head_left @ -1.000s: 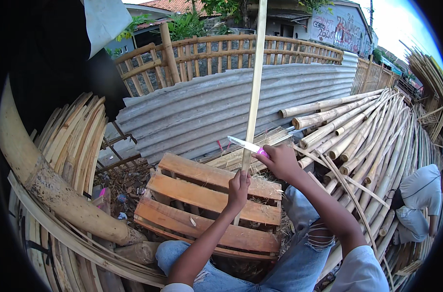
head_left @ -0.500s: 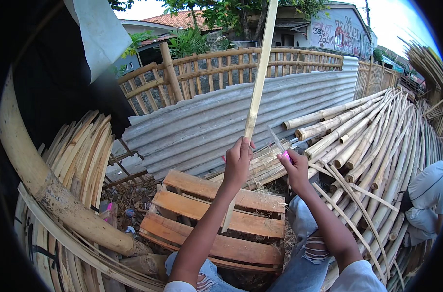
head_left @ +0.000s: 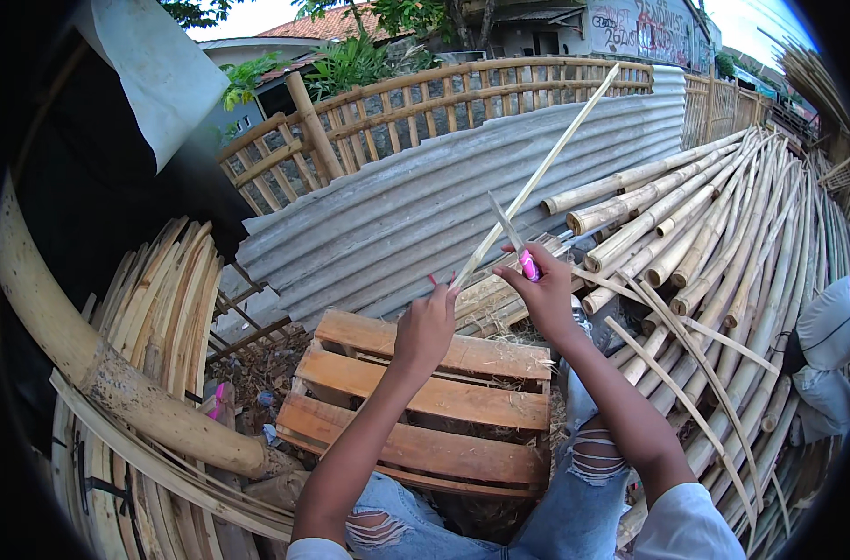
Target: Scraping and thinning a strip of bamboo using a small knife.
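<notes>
My left hand [head_left: 427,327] is closed around the lower end of a long, thin bamboo strip [head_left: 557,154], which slants away up to the right. In my right hand [head_left: 541,294] is a knife [head_left: 529,265] with a pink handle, its blade pointing up and a little left. The blade crosses close to the strip; whether the two touch I cannot tell. Both hands are raised above a low bench of orange-brown wooden slats [head_left: 425,383] that stands in front of my knees.
Bamboo poles [head_left: 714,233] lie piled at the right, some thin strips across them. Split bamboo pieces [head_left: 163,308] stand at the left beside a thick bamboo pole [head_left: 154,401]. Corrugated metal sheeting [head_left: 378,215] and a bamboo fence [head_left: 415,103] run behind. A person's sleeve [head_left: 826,327] shows far right.
The strip has swung from nearly upright to a slant toward the right, and no longer reaches down over the bench. My left hand has moved down and left, and the knife left toward the strip.
</notes>
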{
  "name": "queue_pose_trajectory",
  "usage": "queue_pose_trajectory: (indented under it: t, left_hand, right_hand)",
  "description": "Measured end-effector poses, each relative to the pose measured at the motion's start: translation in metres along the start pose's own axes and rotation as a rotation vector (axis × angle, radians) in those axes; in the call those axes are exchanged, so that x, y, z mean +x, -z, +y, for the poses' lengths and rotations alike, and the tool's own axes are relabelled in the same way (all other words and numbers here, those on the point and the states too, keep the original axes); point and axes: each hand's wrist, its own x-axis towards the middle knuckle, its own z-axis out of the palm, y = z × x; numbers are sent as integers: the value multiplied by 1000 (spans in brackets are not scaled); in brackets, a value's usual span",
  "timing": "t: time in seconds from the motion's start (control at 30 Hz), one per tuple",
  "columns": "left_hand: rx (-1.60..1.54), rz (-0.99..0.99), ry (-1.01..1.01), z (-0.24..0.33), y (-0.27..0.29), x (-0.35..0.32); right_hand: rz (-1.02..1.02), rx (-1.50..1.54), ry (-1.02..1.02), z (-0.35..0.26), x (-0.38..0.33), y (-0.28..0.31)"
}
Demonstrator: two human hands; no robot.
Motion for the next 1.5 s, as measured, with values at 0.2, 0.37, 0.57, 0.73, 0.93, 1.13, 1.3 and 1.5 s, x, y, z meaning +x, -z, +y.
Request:
queue_pose_trajectory:
  t: [0.2,0.37,0.57,0.73,0.93,1.13,1.3,1.5]
  left_hand:
    - [9,-70,51,-12,-19,-25]
    - [-64,-85,51,-18,-36,-35]
    - [-160,-115,123,-30,-35,-36]
    - [-174,-65,122,-53,-37,-29]
    - [-328,-29,152,-81,-33,-25]
    - [-655,-133,235,-95,-27,-27]
    - [-848,-401,344,-98,-19,-38]
    - [-847,-660,326,-95,-5,-55]
  right_hand:
    - [-197,-127,-3,19,-6,-14]
    - [-297,-155,8,40,-13,-26]
    - [-426,-86,-92,38,-10,-34]
    - [-506,83,-206,45,-11,-42]
    - [56,331,-433,69,6,-28]
    - [193,380,-525,101,7,-10]
    - [50,518,-541,96,5,-2]
    - [212,71,-100,79,10,17]
